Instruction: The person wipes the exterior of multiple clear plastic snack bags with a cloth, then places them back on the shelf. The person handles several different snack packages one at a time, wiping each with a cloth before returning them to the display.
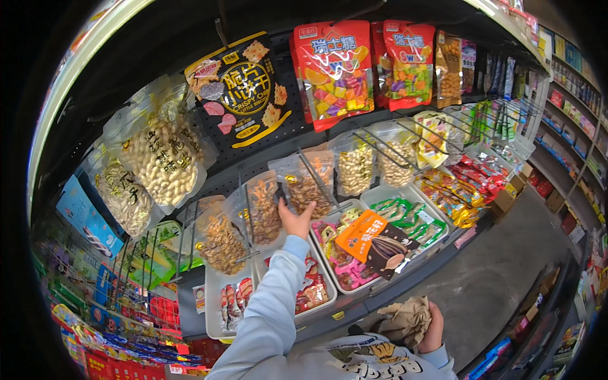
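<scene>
My left hand [295,221] reaches up among clear hanging bags, thumb and a finger spread. It is at the lower part of a bag of brown beans or nuts [308,190], and a similar bag [264,213] hangs just left of it. Whether the fingertips press on either bag is hard to tell. Low in front of my body, my right hand [432,327] grips crumpled brown paper [406,320]. An orange and black sunflower seed packet [373,242] lies across the white trays to the right of my left forearm.
White plastic trays [327,280] of wrapped snacks line the shelf below the bags. Metal display hooks [384,145] stick out towards me. Large peanut bags [159,156], a black biscuit packet [244,90] and red candy bags [335,71] hang above. Grey aisle floor [475,280] shows at right.
</scene>
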Tool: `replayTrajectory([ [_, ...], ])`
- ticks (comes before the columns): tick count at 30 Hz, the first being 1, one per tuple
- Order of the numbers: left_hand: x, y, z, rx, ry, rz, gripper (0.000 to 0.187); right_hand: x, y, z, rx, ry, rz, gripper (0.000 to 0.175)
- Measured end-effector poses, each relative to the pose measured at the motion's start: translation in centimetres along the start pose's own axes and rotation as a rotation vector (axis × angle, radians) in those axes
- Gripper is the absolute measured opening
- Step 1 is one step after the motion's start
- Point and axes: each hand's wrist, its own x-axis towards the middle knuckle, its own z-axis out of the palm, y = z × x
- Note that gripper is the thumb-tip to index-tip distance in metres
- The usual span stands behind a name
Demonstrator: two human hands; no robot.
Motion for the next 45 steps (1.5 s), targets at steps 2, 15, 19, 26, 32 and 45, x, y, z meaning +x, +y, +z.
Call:
replayTrajectory([
  [2, 0.9, -0.3, 0.4, -0.059, 0.010, 0.035, 0.091, -0.9, 0.6, -1.9, 0.078, 0.073, -0.001, 0.028],
  [15, -1.2, 0.3, 2.1, -0.023, 0.043, 0.070, 0.060, -3.3, -3.5, -3.7, -0.030, 0.014, -0.006, 0.027],
  [19, -2.9, 5.3, 1.6, -0.064, -0.016, -0.090, 0.089, -3.1, -5.8, -6.3, -0.059, 0.001, 0.007, 0.029],
  [26, -5.9, 8.6, -0.5, -0.544, -0.271, -0.277, 0.047, -4.7, -11.7, -8.1, 0.125, -0.061, 0.258, 0.041],
  [32, -14.1, 15.4, -4.7, -0.880, -0.471, -0.402, 0.044, -2.3, -13.3, -12.4, 0.081, -0.192, 0.198, 0.047],
  [45, -39.3, 23.8, -8.0, -0.912, -0.540, -0.284, 0.059, -7.6, -15.6, 4.5, -1.497, -1.318, -1.343, 0.069],
])
